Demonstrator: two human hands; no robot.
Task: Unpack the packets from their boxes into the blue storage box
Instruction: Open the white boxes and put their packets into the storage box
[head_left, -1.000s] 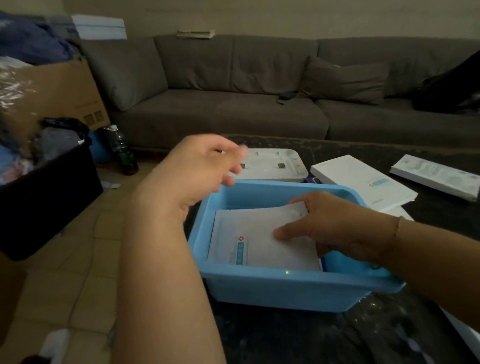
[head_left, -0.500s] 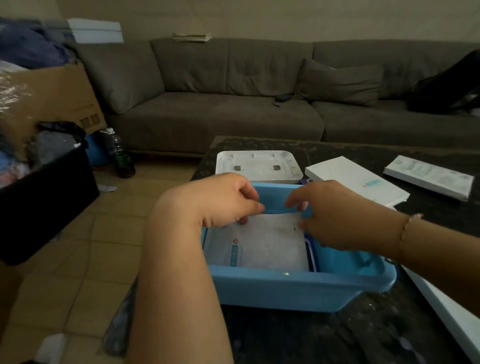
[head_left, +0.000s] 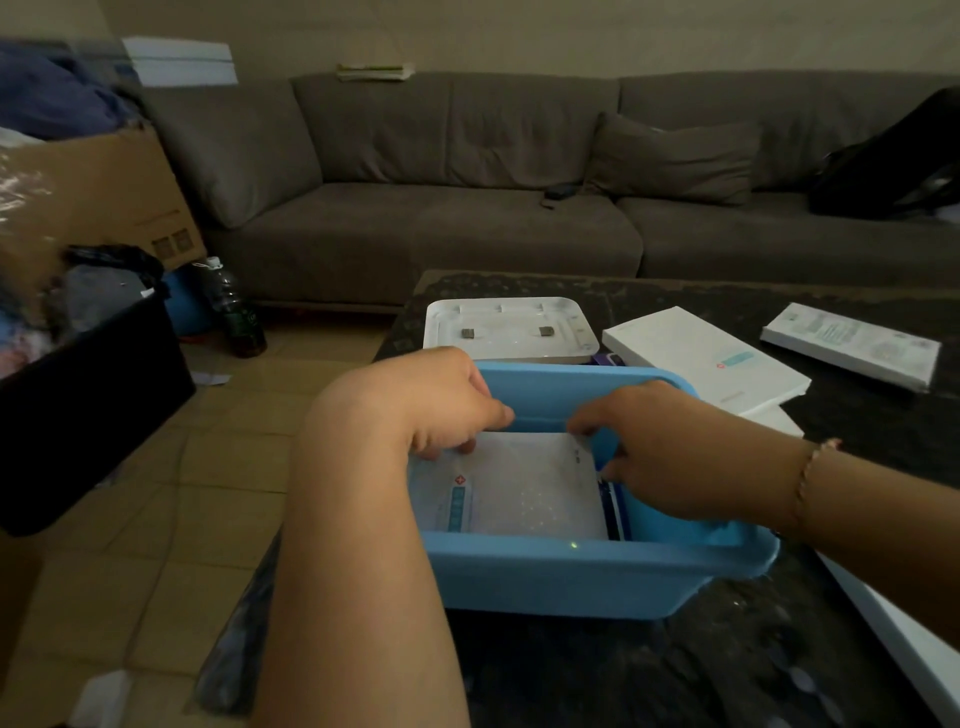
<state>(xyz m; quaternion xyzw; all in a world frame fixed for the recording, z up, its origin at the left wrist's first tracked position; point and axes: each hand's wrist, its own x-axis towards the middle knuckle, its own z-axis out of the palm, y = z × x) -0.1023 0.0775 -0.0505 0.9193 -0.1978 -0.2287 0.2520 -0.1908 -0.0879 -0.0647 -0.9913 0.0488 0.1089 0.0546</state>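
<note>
- The left hand reaches into the blue storage box at its far left corner, fingers curled down onto the far edge of the white packet; whether they pinch it or only press on it cannot be told.
- The right hand comes in over the box's right wall, fingers bent toward the packet's far right corner; how it grasps there cannot be told either. A thin beaded bracelet circles that wrist.
- The packet is a flat, matte white rectangle with a small red mark and a pale blue label strip near its left edge. It lies flat inside the box, filling most of the floor, with a dark blue edge of something showing just beside it on the right.
- The storage box is smooth light blue plastic, rectangular with rounded corners and a rolled rim, standing near the left edge of the dark speckled table.
- Just behind it lies a white plastic lid, rounded at the corners, with two small grey blocks on it.
- To the right of the lid rests a flat white carton; farther toward the right edge lies a second printed carton.
- Beyond the table stands a grey fabric sofa.
</note>
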